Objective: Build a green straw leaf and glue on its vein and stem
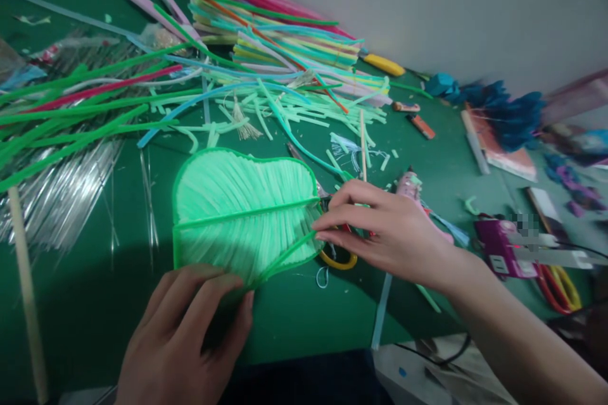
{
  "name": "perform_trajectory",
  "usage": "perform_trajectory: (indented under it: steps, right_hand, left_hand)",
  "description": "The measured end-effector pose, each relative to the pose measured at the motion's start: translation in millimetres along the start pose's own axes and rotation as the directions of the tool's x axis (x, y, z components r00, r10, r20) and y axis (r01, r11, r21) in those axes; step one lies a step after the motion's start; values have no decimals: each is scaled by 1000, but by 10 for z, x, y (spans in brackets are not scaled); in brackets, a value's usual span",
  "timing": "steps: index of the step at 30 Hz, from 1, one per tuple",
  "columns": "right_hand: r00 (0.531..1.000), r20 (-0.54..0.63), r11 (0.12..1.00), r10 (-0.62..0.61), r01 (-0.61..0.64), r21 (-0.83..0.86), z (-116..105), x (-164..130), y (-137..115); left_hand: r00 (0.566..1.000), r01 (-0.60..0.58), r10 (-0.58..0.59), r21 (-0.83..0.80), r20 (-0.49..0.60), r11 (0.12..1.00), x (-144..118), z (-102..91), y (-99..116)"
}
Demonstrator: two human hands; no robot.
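A pale green leaf-shaped piece (pixel 237 209) made of straw strips, with a darker green outline and midrib, lies flat on the green table (pixel 304 310). My left hand (pixel 190 342) presses its near edge with the fingertips. My right hand (pixel 384 228) pinches the leaf's right tip where the green strips meet. Under the right hand lie yellow-handled scissors (pixel 339 261), mostly hidden.
A heap of coloured straws (pixel 285 44) and green straws (pixel 71 120) fills the back and left. A pink glue gun (pixel 411 186), a wooden stick (pixel 26 291), a purple device (pixel 503 247), red scissors (pixel 560 288) and blue paper pieces (pixel 503 107) lie around.
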State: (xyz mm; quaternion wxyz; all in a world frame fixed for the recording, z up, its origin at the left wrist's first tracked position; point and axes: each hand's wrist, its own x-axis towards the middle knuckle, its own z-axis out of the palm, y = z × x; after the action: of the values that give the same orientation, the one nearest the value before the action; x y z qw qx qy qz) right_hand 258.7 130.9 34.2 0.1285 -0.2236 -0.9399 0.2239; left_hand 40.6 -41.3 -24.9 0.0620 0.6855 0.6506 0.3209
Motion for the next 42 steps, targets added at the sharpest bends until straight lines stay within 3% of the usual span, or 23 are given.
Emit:
perform_trajectory:
  steps: [17, 21, 23, 24, 27, 28, 29, 32, 36, 39, 42]
  right_hand:
    - [1000, -2, 999, 26, -26, 39, 36, -17, 20]
    - [990, -100, 994, 103, -105, -17, -37, -154, -28]
    - [945, -242, 961, 220, -252, -112, -114, -325, -34]
    - [897, -334, 919, 289, -358, -164, -153, -439, -18]
    - [707, -544, 685, 452, -665, -297, -221, -853, 121]
    - [686, -549, 599, 478, -711, -367, -218, -989, 189]
    - [698, -513, 549, 499, -713, -436, -203, -1111, 261]
    - [726, -408, 549, 553, -686, -477, -106, -1317, 449]
    - [740, -344, 585, 578, -669, -458, -4, -1250, 592]
    - [721, -348, 593, 599, -692, -413, 1, -1160, 642]
    - [653, -449, 562, 610, -756, -337, -38, -1151, 639]
  left_hand:
    - [999, 23, -23, -6, 42, 1000, 77, 11, -23]
    - [1000, 13, -12, -32, 24, 999, 46, 29, -59]
    - [999, 19, -18, -33, 35, 999, 24, 43, -83]
    - [999, 26, -25, -31, 40, 999, 13, 48, -93]
    - [998, 51, -50, -29, 26, 998, -16, 58, -101]
    - [998, 59, -58, -32, 23, 998, -23, 60, -97]
    - [997, 69, -68, -34, 20, 997, -29, 62, -92]
    - [994, 112, -111, -36, 21, 993, -41, 73, -87]
    - [999, 42, -44, -50, -29, 998, -50, 105, -145]
    - [999, -21, 19, -64, -42, 998, -47, 122, -194]
    - [998, -42, 38, -60, -56, 997, -43, 129, -203]
